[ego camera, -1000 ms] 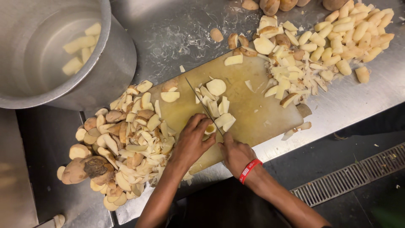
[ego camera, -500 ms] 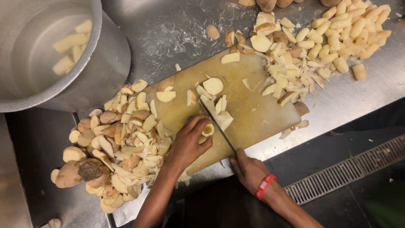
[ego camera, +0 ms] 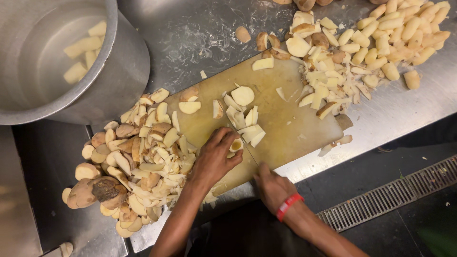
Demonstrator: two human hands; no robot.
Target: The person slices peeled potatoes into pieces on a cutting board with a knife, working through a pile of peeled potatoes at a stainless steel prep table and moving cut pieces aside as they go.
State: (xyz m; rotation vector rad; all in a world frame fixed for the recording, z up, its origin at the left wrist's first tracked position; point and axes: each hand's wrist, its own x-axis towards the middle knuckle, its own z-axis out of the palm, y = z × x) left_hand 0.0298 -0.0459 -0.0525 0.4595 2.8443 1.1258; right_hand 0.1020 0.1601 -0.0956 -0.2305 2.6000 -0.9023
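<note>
At the near edge of the counter (ego camera: pixel 200 33), the right hand (ego camera: pixel 273 185), a red band on its wrist, is closed around the handle of a knife (ego camera: pixel 247 152) whose thin blade runs up across the cutting board (ego camera: pixel 285 119). Just beside it, the left hand (ego camera: pixel 214 159) pins a small potato piece (ego camera: pixel 235 145) against the board with curled fingers. Cut slices (ego camera: pixel 243 114) lie just beyond the blade. A heap of peelings (ego camera: pixel 138 157) spreads along the board's left edge. Farther back, peeled potatoes (ego camera: pixel 381 43) crowd the far right corner, and a metal pot (ego camera: pixel 119 71) with potato pieces in it stands at the far left.
</note>
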